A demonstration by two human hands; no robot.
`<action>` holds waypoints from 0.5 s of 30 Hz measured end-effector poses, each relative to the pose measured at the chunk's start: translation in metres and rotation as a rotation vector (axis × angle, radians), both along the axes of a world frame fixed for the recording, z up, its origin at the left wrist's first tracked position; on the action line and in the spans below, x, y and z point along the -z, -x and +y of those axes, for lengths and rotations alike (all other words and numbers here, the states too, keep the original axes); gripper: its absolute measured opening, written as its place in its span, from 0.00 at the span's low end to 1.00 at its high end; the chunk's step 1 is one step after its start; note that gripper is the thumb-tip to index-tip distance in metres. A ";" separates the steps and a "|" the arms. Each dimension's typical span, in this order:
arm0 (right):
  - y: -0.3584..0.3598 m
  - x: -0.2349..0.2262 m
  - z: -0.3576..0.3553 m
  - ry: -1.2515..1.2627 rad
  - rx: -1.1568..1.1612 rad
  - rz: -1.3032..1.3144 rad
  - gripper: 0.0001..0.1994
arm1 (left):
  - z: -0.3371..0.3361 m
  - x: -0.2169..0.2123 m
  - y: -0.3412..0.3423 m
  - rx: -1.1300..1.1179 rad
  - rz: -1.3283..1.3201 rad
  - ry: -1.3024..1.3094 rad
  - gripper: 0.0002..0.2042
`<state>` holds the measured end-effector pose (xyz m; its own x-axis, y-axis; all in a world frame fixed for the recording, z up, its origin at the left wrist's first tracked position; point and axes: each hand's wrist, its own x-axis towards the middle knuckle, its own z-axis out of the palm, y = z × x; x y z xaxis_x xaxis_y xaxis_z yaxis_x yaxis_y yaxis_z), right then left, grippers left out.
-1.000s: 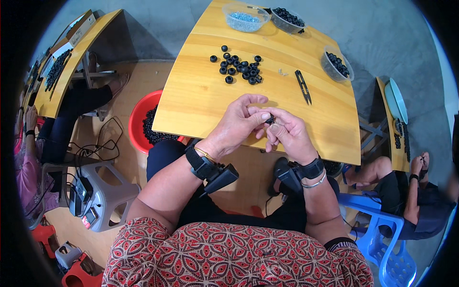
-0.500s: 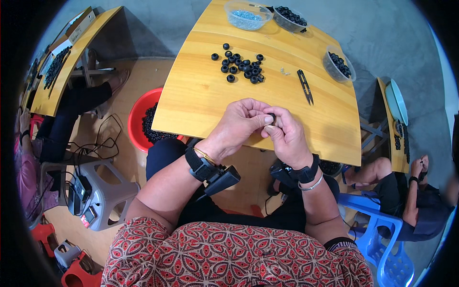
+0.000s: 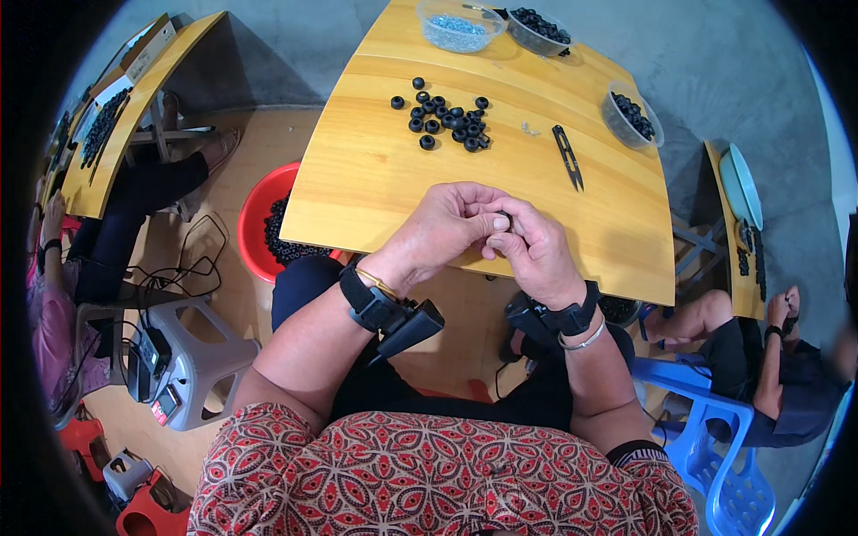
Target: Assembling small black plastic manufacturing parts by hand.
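Note:
Above the near edge of the wooden table [image 3: 357, 188], both hands meet around a small black ring-shaped piece [image 3: 507, 218]. My left hand [image 3: 447, 225] pinches it between thumb and fingers. From the other side my right hand [image 3: 538, 255] also grips it, thumb and fingers closed; the fingers cover much of the piece. Beyond the hands lies a loose group of black round pieces with holes [image 3: 458, 136], like large beads. To their right rest black thread snips [image 3: 567, 158], blades toward me, and a few tiny clear bits [image 3: 531, 130].
A clear tub of light-blue bits [image 3: 429, 41] and a tub of black pieces [image 3: 534, 48] stand at the far edge. Another clear tub [image 3: 657, 136] sits at the right edge. A red basin [image 3: 253, 239] holds black pieces on the floor, left. Co-workers sit at both sides.
The view has shifted slightly. Both hands keep their pinch on the black ring-shaped piece, with only a slight shift of the fingers.

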<state>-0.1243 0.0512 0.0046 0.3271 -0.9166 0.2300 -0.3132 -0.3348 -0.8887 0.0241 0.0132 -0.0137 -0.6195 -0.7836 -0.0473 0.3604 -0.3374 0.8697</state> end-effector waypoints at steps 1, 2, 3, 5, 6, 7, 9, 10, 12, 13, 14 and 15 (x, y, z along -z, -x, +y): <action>0.000 -0.001 0.001 0.001 0.001 0.001 0.12 | 0.000 0.000 0.000 0.005 0.002 -0.001 0.11; 0.001 -0.002 0.001 0.030 0.011 0.025 0.11 | 0.000 -0.001 0.001 0.006 0.004 0.000 0.11; 0.001 -0.003 0.002 0.059 0.021 0.050 0.11 | 0.000 -0.001 0.001 0.007 0.010 -0.006 0.12; 0.000 -0.008 0.004 0.098 0.034 0.096 0.11 | -0.001 0.001 -0.002 0.003 0.015 -0.011 0.13; -0.001 -0.010 0.005 0.137 0.049 0.141 0.11 | -0.002 0.005 -0.007 0.022 0.062 -0.046 0.18; 0.001 -0.009 0.005 0.140 0.052 0.143 0.11 | -0.003 0.006 -0.008 0.046 0.111 -0.080 0.24; 0.005 -0.006 0.005 0.296 0.118 0.197 0.13 | 0.004 0.002 -0.005 0.047 0.151 0.059 0.31; 0.004 -0.007 0.006 0.296 0.116 0.197 0.13 | 0.008 0.000 -0.004 0.039 0.187 0.194 0.39; 0.000 -0.011 0.011 0.273 0.109 0.258 0.14 | 0.012 -0.005 0.002 0.033 0.185 0.252 0.44; -0.002 -0.013 0.013 0.271 0.107 0.258 0.14 | 0.015 -0.009 0.005 0.027 0.182 0.310 0.49; -0.004 -0.014 0.015 0.304 0.084 0.244 0.15 | 0.020 -0.015 0.007 0.037 0.213 0.213 0.50; -0.006 -0.014 0.016 0.337 0.061 0.229 0.15 | 0.022 -0.014 0.009 0.035 0.212 0.210 0.50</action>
<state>-0.1187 0.0676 0.0183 0.3518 -0.8217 0.4483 -0.5188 -0.5698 -0.6373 0.0148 0.0347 0.0002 -0.6252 -0.7403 0.2473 0.5329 -0.1734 0.8282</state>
